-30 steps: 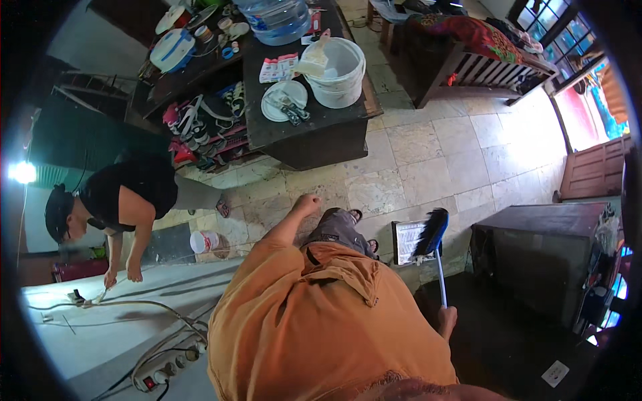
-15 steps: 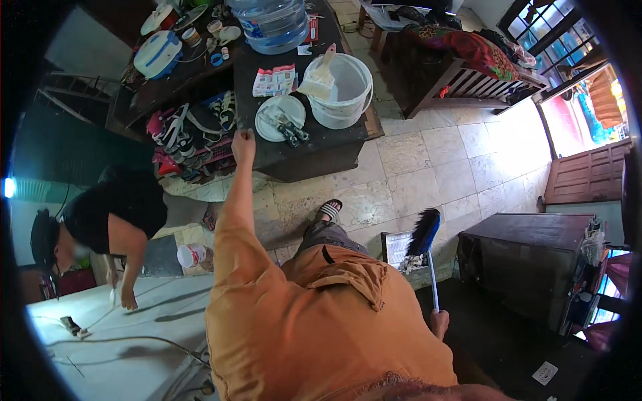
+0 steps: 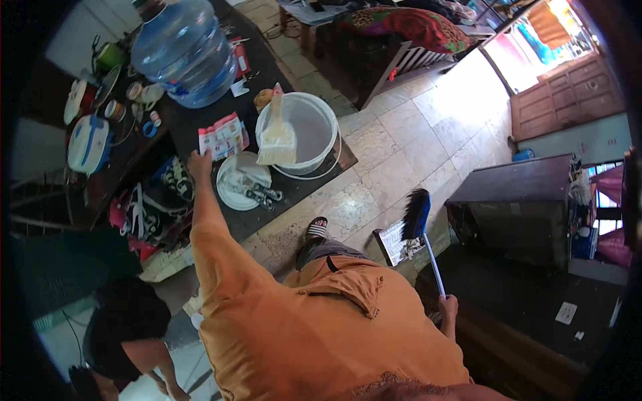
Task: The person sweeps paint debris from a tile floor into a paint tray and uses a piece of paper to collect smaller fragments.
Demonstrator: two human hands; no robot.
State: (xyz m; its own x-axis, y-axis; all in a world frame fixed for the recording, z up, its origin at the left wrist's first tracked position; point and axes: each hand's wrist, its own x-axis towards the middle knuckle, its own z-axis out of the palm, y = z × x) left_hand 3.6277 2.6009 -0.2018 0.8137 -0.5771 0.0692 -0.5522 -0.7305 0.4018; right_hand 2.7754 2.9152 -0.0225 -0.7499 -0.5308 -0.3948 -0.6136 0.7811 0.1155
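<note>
My left arm stretches to the dark table (image 3: 294,200), with my left hand (image 3: 199,164) at the near-left corner of a red-and-white printed packet (image 3: 224,136). Its fingers look closed on that corner. Beside the packet, a round white lid (image 3: 234,194) carries metal-bladed scrapers (image 3: 261,192). To their right stands a white bucket (image 3: 314,137). A wide paintbrush (image 3: 277,142) with pale bristles rests across the bucket's rim. At my right side, my right hand (image 3: 448,307) is wrapped round the pale handle of a blue broom (image 3: 418,214), its dark bristles raised.
A large blue water bottle (image 3: 184,57) stands behind the packet. Shoes (image 3: 150,207) fill the shelf under the table's left side. Near my foot, a dustpan-like tray (image 3: 394,246) holds debris. Another person (image 3: 127,321) bends at lower left. A dark cabinet (image 3: 508,207) stands at right.
My left hand has moved from the table's front-left edge to the packet's corner. My view has shifted closer to the table and turned. My right hand still holds the broom.
</note>
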